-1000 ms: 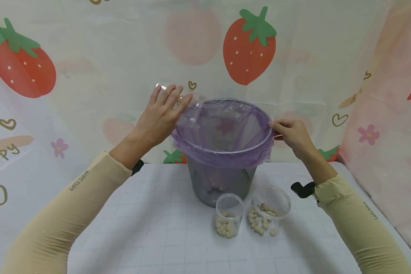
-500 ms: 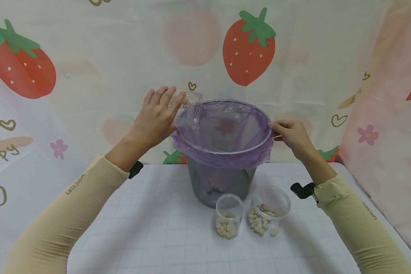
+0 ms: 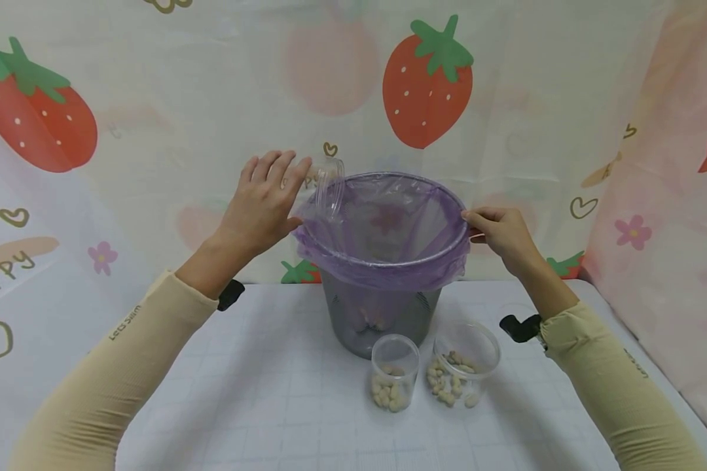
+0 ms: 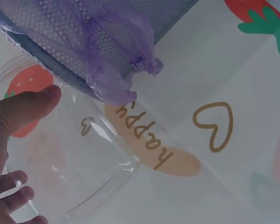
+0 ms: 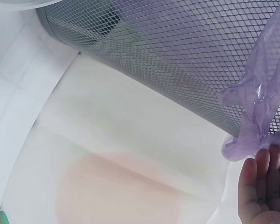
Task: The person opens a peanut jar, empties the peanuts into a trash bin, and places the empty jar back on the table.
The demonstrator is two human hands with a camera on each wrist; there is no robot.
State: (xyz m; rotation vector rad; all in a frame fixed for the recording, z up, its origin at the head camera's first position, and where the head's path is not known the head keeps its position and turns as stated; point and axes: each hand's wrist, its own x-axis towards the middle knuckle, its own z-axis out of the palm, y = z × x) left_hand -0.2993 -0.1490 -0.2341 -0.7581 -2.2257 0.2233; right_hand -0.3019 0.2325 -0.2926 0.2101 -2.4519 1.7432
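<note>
My left hand [image 3: 260, 208] grips a clear plastic jar [image 3: 331, 186], tilted sideways with its mouth over the left rim of a grey mesh wastebasket [image 3: 347, 320]. In the left wrist view the jar [image 4: 95, 158] looks see-through, and only the backdrop shows through it. A purple bin bag [image 3: 383, 276] lines the basket and folds over its rim. At the right rim, my right hand [image 3: 503, 235] pinches the bag's edge; the right wrist view shows its fingers [image 5: 262, 175] beside the gathered purple plastic [image 5: 259, 107]. Some light-coloured bits show through the basket near its bottom.
In front of the basket stand a clear cup [image 3: 395, 353] holding peanuts in their shells and a wider clear tub [image 3: 488, 366], also with peanuts. A white checked cloth [image 3: 259, 392] covers the table. Behind hangs a strawberry-patterned backdrop [image 3: 212, 98].
My left hand has drawn slightly left and down, and the jar has turned from a steeper tip to nearly sideways. The right hand, basket and peanut containers have stayed put.
</note>
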